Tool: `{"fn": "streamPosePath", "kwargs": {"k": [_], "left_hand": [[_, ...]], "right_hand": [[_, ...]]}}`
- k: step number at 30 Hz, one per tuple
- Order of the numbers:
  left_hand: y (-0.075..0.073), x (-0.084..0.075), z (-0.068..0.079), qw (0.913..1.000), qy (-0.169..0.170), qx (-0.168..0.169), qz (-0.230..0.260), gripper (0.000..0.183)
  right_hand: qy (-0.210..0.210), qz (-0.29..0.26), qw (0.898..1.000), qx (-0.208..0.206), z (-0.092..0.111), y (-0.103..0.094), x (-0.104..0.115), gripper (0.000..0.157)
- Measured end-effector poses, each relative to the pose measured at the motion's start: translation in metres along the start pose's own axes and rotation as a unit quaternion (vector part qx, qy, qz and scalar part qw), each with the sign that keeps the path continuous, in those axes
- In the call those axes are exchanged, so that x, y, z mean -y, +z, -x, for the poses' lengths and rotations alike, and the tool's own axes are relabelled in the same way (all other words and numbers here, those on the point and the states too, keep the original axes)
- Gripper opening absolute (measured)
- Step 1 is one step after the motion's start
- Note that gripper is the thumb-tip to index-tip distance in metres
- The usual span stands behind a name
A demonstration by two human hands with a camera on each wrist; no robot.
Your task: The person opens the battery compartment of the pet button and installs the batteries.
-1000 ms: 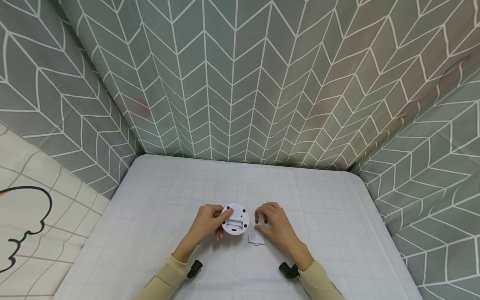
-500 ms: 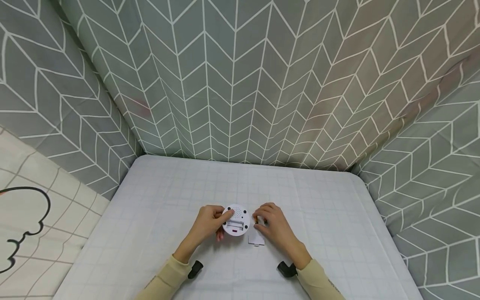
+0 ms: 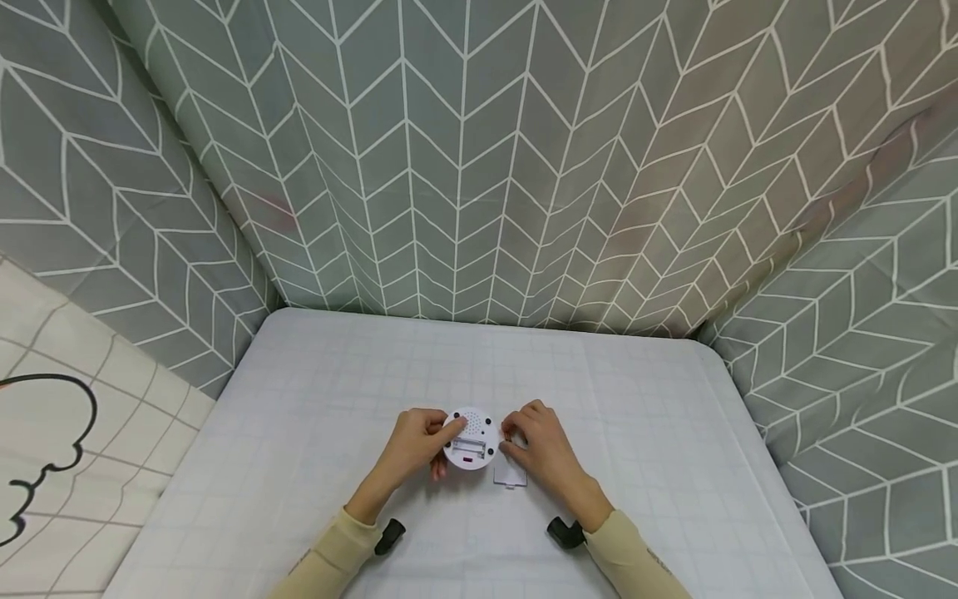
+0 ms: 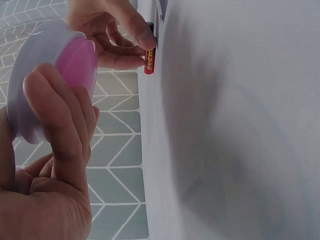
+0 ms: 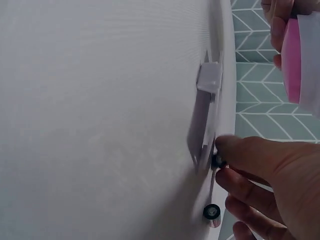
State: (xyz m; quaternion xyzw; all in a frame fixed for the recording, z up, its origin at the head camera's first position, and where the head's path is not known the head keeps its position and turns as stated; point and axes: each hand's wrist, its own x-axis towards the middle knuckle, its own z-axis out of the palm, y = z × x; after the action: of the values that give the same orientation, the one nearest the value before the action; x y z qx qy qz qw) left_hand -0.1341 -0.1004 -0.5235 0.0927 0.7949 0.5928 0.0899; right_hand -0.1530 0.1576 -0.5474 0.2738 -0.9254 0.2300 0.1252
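My left hand (image 3: 416, 438) grips a round white device (image 3: 480, 427) by its left edge, with the thumb on top. Its underside faces up, showing a speaker grille, dark feet and an uncovered battery compartment (image 3: 468, 447) with bare slots. A pink part (image 4: 80, 67) lies beneath it. My right hand (image 3: 545, 449) pinches a small battery (image 4: 149, 59) between thumb and forefinger, just right of the device. Another battery (image 5: 212, 214) lies on the table below the right fingers in the right wrist view. The white battery cover (image 3: 511, 477) lies flat by the right thumb.
A white cloth with faint grid lines covers the table (image 3: 359, 366). Patterned grey curtains (image 3: 464, 183) hang behind and at the sides. Dark wrist mounts (image 3: 389, 537) sit by both sleeves.
My right hand has closed its fingers on one battery and shifted slightly left toward the device. The left hand and the device have stayed nearly still.
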Motion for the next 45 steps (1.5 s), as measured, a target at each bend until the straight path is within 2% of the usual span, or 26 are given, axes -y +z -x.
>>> {"fn": "streamPosePath", "kwargs": {"k": [5, 8, 12, 17, 22, 30, 38, 45], "left_hand": [[0.0, 0.0, 0.0, 1.0, 0.007, 0.004, 0.003, 0.047], [0.0, 0.0, 0.0, 0.9999, 0.011, 0.002, 0.003, 0.046], [0.0, 0.002, 0.0, 0.9999, 0.009, 0.001, 0.007, 0.046], [-0.001, 0.002, -0.001, 1.0, 0.003, 0.0, 0.007, 0.046], [-0.001, 0.002, 0.0, 1.0, 0.0, 0.0, 0.004, 0.046], [-0.001, 0.002, 0.001, 1.0, -0.001, 0.001, 0.009, 0.046], [-0.001, 0.003, 0.001, 0.9999, 0.014, 0.003, 0.005, 0.048], [0.0, 0.002, 0.002, 0.9998, 0.02, 0.008, 0.006, 0.05]], "right_hand": [[0.025, 0.015, 0.999, 0.019, -0.001, 0.0, 0.005, 0.026], [0.023, 0.021, 0.999, 0.02, 0.0, -0.002, 0.006, 0.022], [-0.003, 0.013, 1.0, -0.001, 0.003, -0.01, 0.009, 0.023], [-0.035, -0.057, 0.997, -0.043, 0.005, -0.027, 0.014, 0.025], [-0.057, -0.094, 0.992, -0.064, 0.006, -0.04, 0.021, 0.022], [-0.076, -0.123, 0.984, -0.1, 0.009, -0.046, 0.027, 0.025], [-0.144, -0.183, 0.969, -0.084, 0.008, -0.042, 0.033, 0.026], [-0.166, -0.183, 0.966, -0.076, 0.006, -0.037, 0.037, 0.025]]}}
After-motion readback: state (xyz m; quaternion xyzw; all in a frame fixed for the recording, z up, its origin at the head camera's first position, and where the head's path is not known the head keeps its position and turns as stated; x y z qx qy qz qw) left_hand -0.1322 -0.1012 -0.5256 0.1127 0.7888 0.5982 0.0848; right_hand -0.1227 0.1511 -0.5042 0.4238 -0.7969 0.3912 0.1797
